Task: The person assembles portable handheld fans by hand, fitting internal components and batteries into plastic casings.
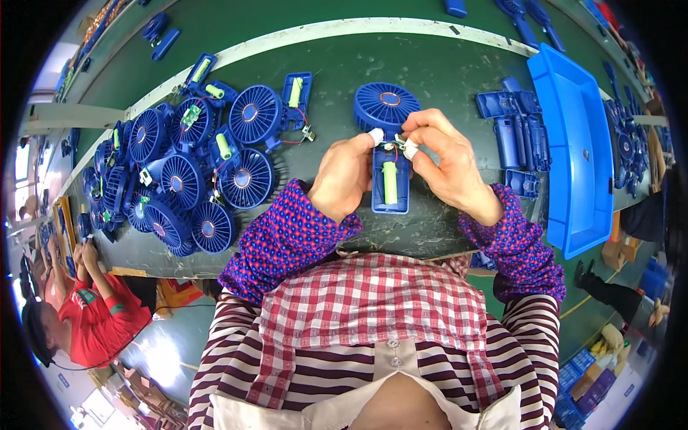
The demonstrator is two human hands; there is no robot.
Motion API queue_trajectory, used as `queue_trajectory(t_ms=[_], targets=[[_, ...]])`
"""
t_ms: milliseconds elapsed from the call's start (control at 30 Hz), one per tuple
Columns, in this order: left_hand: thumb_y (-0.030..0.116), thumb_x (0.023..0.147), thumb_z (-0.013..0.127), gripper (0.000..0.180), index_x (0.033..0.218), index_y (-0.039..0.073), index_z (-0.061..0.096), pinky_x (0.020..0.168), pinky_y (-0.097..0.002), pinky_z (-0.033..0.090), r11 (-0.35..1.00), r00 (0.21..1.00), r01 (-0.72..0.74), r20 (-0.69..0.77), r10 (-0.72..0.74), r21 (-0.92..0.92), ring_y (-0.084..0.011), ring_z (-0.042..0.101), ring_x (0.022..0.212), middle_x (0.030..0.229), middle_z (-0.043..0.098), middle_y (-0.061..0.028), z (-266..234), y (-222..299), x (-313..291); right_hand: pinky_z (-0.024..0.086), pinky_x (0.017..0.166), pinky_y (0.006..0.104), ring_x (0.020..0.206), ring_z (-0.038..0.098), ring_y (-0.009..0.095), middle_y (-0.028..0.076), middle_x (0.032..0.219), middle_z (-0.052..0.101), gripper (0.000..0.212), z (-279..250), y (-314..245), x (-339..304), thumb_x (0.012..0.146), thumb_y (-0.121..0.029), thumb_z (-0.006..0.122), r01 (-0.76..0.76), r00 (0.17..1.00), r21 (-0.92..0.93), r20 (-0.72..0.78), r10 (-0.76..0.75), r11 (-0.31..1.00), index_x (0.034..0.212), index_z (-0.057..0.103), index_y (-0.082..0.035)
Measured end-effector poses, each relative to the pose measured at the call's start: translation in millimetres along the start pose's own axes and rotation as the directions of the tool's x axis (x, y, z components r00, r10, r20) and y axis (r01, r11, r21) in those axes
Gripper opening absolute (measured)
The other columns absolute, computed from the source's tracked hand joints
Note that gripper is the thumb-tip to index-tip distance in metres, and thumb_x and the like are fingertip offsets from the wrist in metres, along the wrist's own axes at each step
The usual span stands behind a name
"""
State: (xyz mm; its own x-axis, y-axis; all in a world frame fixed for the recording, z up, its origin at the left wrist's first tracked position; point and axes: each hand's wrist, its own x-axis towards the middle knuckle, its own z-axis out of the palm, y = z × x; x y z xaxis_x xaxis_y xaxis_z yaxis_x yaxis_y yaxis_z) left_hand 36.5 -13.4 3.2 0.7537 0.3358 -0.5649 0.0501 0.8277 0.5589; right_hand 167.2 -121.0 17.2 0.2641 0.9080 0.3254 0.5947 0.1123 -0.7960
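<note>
Fan (387, 105) centre, fan pile (180, 183) left, tray (577, 150) right

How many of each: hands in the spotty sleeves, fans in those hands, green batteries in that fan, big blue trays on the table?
Hands: 2 (left hand, right hand)
Fan: 1
Battery: 1
Tray: 1
Total: 5

Blue rectangular tray (573, 143) observed right on the bench (451, 79); co-worker in red top (104, 326) at left, cardboard boxes (140, 390) lower left.
</note>
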Motion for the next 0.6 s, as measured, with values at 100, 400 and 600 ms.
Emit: queue_trajectory(t_ms=[100, 400, 600], targets=[[0.02, 0.088, 0.047, 0.024, 0.093, -0.001, 0.057, 0.052, -0.027, 0.043, 1.0, 0.999, -0.009, -0.042, 0.008, -0.02, -0.0162, 0.058, 0.065, 0.078, 0.061, -0.0067, 3.7, -0.1, -1.4, 0.047, 0.073, 0.0314, 0.086, 0.058, 0.025, 0.013, 0.096, 0.053, 0.014, -0.9, 1.2, 0.9, 0.07, 0.008, 0.054, 0.078, 0.997, -0.078, 0.022, -0.077, 0.994, 0.083, 0.054, 0.003], [0.021, 0.087, 0.05, 0.022, 0.087, 0.001, 0.058, 0.05, -0.0262, 0.04, 1.0, 0.998, -0.013, -0.066, 0.014, 0.016, -0.0121, 0.053, 0.06, 0.074, 0.058, -0.0038, 0.3, -1.1, 0.7, 0.047, 0.074, 0.0328, 0.087, 0.057, 0.027, 0.014, 0.097, 0.052, 0.016, -2.9, -0.9, 3.2, 0.068, 0.009, 0.054, 0.095, 0.992, -0.142, 0.094, -0.082, 0.985, 0.084, 0.053, 0.005], [0.021, 0.086, 0.05, 0.021, 0.088, 0.001, 0.058, 0.053, -0.0267, 0.043, 0.998, 0.999, -0.011, -0.04, 0.014, 0.066, -0.0129, 0.055, 0.063, 0.075, 0.058, -0.0042, -6.9, -4.4, 4.6, 0.047, 0.073, 0.0328, 0.088, 0.056, 0.03, 0.015, 0.098, 0.051, 0.018, -0.4, -2.9, 3.8, 0.066, 0.01, 0.053, 0.148, 0.986, -0.231, 0.107, -0.126, 0.962, 0.084, 0.053, 0.005]])
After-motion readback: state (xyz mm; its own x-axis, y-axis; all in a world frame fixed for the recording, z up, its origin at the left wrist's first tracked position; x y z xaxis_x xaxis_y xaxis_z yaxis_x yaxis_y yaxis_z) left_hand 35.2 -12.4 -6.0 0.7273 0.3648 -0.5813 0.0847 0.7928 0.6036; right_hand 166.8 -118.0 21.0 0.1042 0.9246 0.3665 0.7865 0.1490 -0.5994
